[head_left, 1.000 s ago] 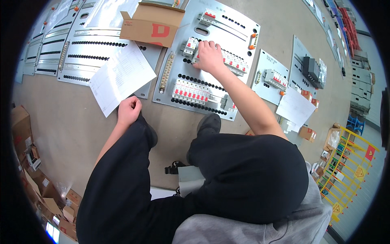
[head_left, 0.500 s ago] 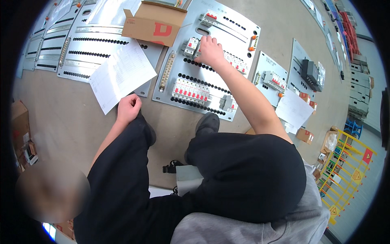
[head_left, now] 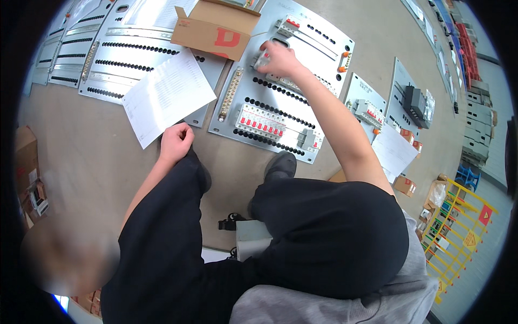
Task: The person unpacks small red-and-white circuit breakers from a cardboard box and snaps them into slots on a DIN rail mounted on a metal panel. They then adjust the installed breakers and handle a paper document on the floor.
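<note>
My right hand reaches over a grey metal mounting plate lying on the floor. Its thumb and fingers close around a white circuit breaker at the left end of the middle rail; the hand covers part of it. More breakers continue along that rail under my wrist. Below, a row of white breakers with red switches sits on the lower rail, and a small grey breaker stands apart at its right. My left hand is curled into a loose fist by my knee, just under a printed sheet.
An open cardboard box rests on the plates at the upper left. A smaller plate with breakers and a plate with a dark grey unit lie to the right. A yellow barrier stands at far right.
My right hand has shifted left along the middle rail and now covers the breaker at its left end. My left hand remains closed by my knee. The view has moved slightly.
</note>
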`<act>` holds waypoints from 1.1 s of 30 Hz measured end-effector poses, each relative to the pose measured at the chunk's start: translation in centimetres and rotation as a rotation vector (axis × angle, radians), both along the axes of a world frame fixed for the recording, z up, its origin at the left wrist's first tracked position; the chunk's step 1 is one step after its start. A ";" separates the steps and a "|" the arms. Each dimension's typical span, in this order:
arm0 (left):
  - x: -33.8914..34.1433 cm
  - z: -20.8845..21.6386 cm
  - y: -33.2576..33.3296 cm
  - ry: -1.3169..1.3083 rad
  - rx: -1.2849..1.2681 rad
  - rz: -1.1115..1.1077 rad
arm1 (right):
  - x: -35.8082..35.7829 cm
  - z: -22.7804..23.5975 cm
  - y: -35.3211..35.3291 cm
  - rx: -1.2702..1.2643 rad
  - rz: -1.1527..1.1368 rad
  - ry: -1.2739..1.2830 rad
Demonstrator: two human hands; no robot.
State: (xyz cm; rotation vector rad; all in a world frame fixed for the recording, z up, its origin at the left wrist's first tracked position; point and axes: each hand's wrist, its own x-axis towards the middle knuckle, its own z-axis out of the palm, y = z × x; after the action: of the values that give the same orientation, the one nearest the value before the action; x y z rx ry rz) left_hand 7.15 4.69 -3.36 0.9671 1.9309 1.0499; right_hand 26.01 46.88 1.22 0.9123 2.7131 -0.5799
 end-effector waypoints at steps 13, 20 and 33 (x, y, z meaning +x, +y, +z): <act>-0.5 0.4 -0.8 0.054 -0.077 -0.095 | 0.3 -0.1 -4.6 0.335 0.008 -0.084; -0.5 0.2 -0.4 0.027 -0.036 -0.026 | -0.5 0.3 -3.4 0.217 -0.048 -0.185; -0.5 -0.3 -1.0 -0.044 0.003 0.000 | 7.1 3.4 -1.8 -0.043 -0.292 -0.174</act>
State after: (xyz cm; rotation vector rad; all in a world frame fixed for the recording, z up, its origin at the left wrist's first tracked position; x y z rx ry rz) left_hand 6.68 3.66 -3.65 0.9380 1.8941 1.0662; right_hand 33.09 45.04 4.59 1.2944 2.4228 -0.5788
